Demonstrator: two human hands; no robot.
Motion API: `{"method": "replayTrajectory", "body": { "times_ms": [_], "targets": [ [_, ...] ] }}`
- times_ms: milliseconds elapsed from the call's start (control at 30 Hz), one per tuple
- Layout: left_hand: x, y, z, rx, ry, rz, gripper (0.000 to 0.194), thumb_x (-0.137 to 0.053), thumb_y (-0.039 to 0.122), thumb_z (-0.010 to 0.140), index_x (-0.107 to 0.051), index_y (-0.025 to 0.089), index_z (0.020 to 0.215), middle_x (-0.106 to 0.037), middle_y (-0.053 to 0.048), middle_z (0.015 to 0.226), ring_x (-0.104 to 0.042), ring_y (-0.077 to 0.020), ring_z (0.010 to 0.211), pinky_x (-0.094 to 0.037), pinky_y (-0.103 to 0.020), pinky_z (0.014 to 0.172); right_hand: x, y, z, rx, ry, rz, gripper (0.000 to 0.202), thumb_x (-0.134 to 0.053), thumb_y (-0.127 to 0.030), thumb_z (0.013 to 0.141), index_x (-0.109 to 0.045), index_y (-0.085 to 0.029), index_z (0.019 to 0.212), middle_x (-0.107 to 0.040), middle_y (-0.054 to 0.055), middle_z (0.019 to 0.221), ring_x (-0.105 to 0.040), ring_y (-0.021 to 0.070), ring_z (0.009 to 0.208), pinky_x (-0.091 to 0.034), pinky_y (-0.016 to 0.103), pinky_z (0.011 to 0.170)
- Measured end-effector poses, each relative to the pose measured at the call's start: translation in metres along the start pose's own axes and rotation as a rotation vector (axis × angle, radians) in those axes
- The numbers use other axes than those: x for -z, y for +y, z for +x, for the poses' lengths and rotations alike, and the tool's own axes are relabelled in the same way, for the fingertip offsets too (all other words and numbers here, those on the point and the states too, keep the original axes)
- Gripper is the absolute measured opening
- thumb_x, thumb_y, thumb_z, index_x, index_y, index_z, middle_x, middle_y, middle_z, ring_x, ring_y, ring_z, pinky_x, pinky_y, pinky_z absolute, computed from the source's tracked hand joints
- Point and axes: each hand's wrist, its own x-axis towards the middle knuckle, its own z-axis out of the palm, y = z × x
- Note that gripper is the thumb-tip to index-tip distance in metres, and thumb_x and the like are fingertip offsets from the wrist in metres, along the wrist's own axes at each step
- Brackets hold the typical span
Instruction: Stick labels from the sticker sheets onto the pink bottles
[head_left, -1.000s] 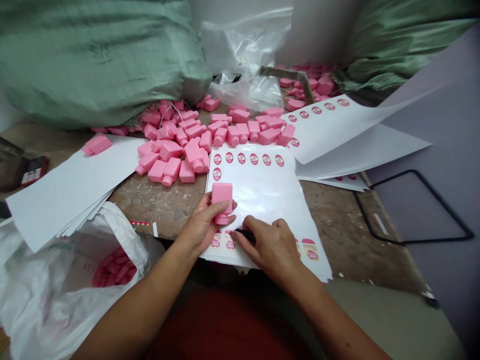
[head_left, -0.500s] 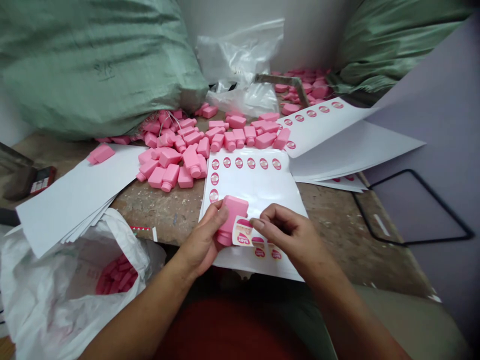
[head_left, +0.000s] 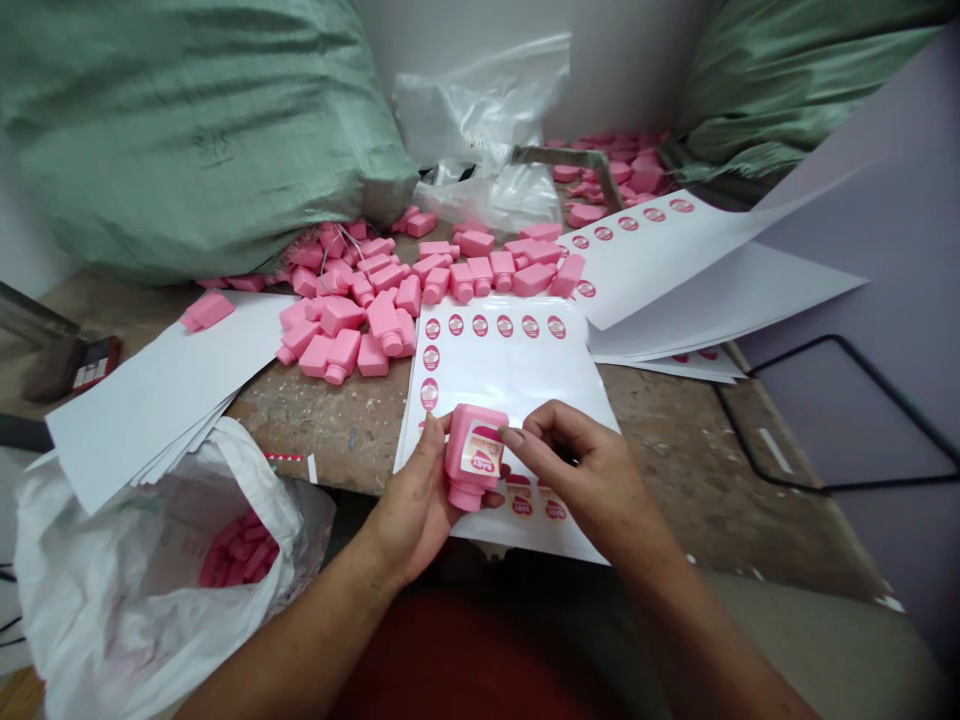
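My left hand holds a pink bottle, its neck pointing down toward me. On the bottle's face lies a label with pink and cream print. The thumb and a finger of my right hand are at the label's right edge; its other fingers are curled. Whether those fingertips still grip the label cannot be made out. Beneath both hands is a white sheet with oval stickers along its top and left edges and several labels near its lower edge.
Many pink bottles are heaped behind the sheet. White papers lie at the left, more sticker sheets at the right. A white sack with pink bottles stands at lower left. Green sacks and a clear bag are behind.
The label, earlier held in my right hand partly off the bottle's edge, now lies on the bottle's face. My left hand has turned the bottle and moved it slightly right and nearer.
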Motion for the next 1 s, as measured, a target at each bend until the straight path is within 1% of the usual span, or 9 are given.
{"method": "replayTrajectory", "body": {
  "times_ms": [267,367,433,500,600,667,833,900,1000],
  "targets": [
    [0.003,-0.003,0.001,-0.014,-0.025,0.032,0.048,-0.052,0.060,0.085,-0.060,0.020,0.111,-0.064,-0.009,0.107,-0.061,-0.0199,0.092,-0.051,-0.029,0.070,0.001,0.001,0.001,-0.001,-0.009,-0.042,0.034,-0.062,-0.045,0.078,-0.045,-0.022,0.061,-0.039,-0.005,0.056,-0.036,0.0100,0.053,-0.031,0.025,0.050],
    [0.003,-0.004,0.000,-0.002,-0.024,0.053,0.035,-0.060,0.044,0.086,-0.058,0.022,0.113,-0.063,-0.006,0.107,-0.060,-0.0169,0.090,-0.051,-0.028,0.073,0.000,0.004,0.001,0.012,-0.006,-0.083,0.035,-0.061,-0.047,0.079,-0.045,-0.022,0.061,-0.039,-0.005,0.055,-0.036,0.0102,0.052,-0.031,0.025,0.050],
    [0.002,-0.004,0.000,0.013,-0.007,0.067,0.033,-0.065,0.030,0.083,-0.056,0.023,0.115,-0.062,-0.004,0.107,-0.059,-0.0146,0.090,-0.051,-0.027,0.074,0.001,0.006,0.001,0.036,-0.001,-0.140,0.034,-0.060,-0.048,0.080,-0.047,-0.022,0.062,-0.041,-0.005,0.054,-0.037,0.0107,0.051,-0.030,0.026,0.050],
    [0.002,-0.003,0.000,0.021,0.023,0.069,0.038,-0.067,0.022,0.080,-0.055,0.022,0.117,-0.062,-0.004,0.105,-0.059,-0.0136,0.088,-0.051,-0.026,0.074,0.004,0.007,0.001,0.086,0.034,-0.238,0.032,-0.059,-0.048,0.081,-0.050,-0.023,0.063,-0.046,-0.004,0.054,-0.040,0.0120,0.051,-0.032,0.027,0.052],
    [0.001,-0.003,0.000,0.044,0.056,0.078,0.043,-0.068,0.021,0.078,-0.054,0.019,0.118,-0.063,-0.006,0.103,-0.061,-0.0150,0.086,-0.051,-0.027,0.073,0.008,0.008,-0.001,0.151,0.181,-0.370,0.029,-0.056,-0.047,0.083,-0.055,-0.023,0.067,-0.053,-0.001,0.058,-0.044,0.0144,0.055,-0.033,0.030,0.058],
    [0.000,-0.003,-0.001,0.061,0.051,0.091,0.044,-0.069,0.022,0.077,-0.054,0.017,0.118,-0.063,-0.008,0.105,-0.062,-0.0162,0.087,-0.051,-0.028,0.075,0.007,0.007,-0.002,0.147,0.233,-0.330,0.028,-0.055,-0.048,0.084,-0.055,-0.023,0.072,-0.055,-0.001,0.060,-0.047,0.0151,0.057,-0.035,0.030,0.059],
    [-0.001,-0.003,-0.007,0.082,-0.032,0.075,0.040,-0.070,0.017,0.075,-0.057,0.018,0.113,-0.063,-0.007,0.105,-0.062,-0.0154,0.088,-0.051,-0.029,0.078,-0.006,0.002,-0.002,0.116,0.105,-0.129,0.031,-0.069,-0.047,0.072,-0.058,-0.025,0.091,-0.052,-0.004,0.064,-0.049,0.0137,0.057,-0.038,0.027,0.056],
    [-0.003,-0.002,-0.011,0.118,-0.031,0.065,0.043,-0.073,0.018,0.073,-0.057,0.018,0.113,-0.063,-0.007,0.104,-0.064,-0.0168,0.088,-0.051,-0.029,0.078,-0.008,0.004,0.000,0.110,0.137,-0.070,0.028,-0.067,-0.046,0.075,-0.058,-0.025,0.092,-0.050,-0.005,0.063,-0.047,0.0129,0.056,-0.038,0.027,0.055],
    [-0.004,0.002,-0.017,0.144,0.014,0.079,0.055,-0.078,0.015,0.066,-0.054,0.019,0.116,-0.064,-0.009,0.108,-0.066,-0.0214,0.095,-0.051,-0.032,0.080,-0.007,0.009,0.005,0.112,0.236,0.009,0.025,-0.066,-0.045,0.078,-0.057,-0.024,0.087,-0.051,-0.004,0.064,-0.047,0.0131,0.059,-0.039,0.027,0.058]
  ]
}}
